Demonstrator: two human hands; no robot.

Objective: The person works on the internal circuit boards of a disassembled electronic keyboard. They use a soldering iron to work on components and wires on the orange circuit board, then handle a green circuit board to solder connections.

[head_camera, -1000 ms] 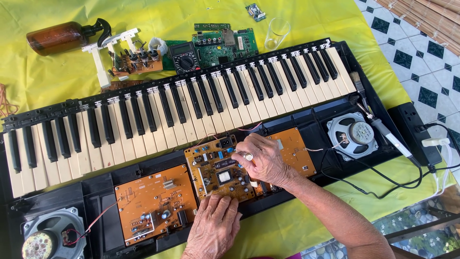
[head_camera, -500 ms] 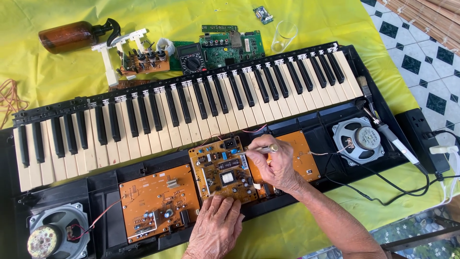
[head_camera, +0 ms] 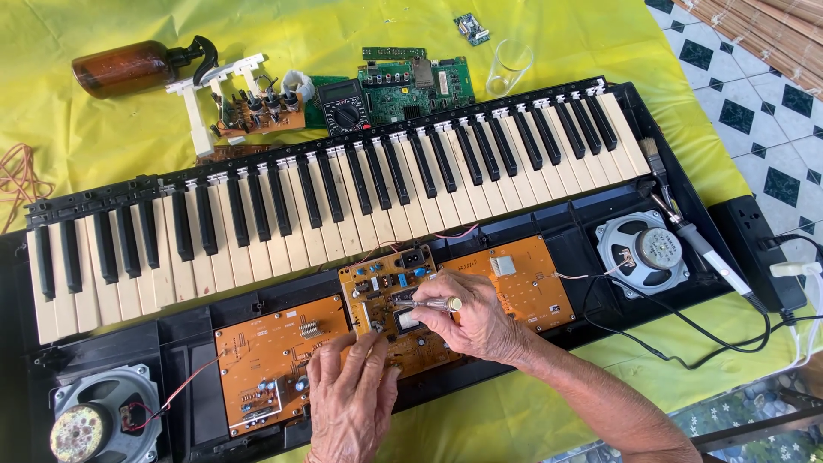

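Over an opened electronic keyboard (head_camera: 343, 206), the right hand (head_camera: 480, 321) grips a small metal-tipped tool (head_camera: 429, 303), now laid flat across the middle orange circuit board (head_camera: 386, 296) rather than angled as before. The left hand (head_camera: 351, 394) has slid up, fingers pressing flat on the board's lower edge.

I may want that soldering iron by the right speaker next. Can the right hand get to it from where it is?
Probably yes. The soldering iron lies uncovered beside the speaker, with nothing between it and the right hand. But that hand holds a screwdriver, which would need setting down first.
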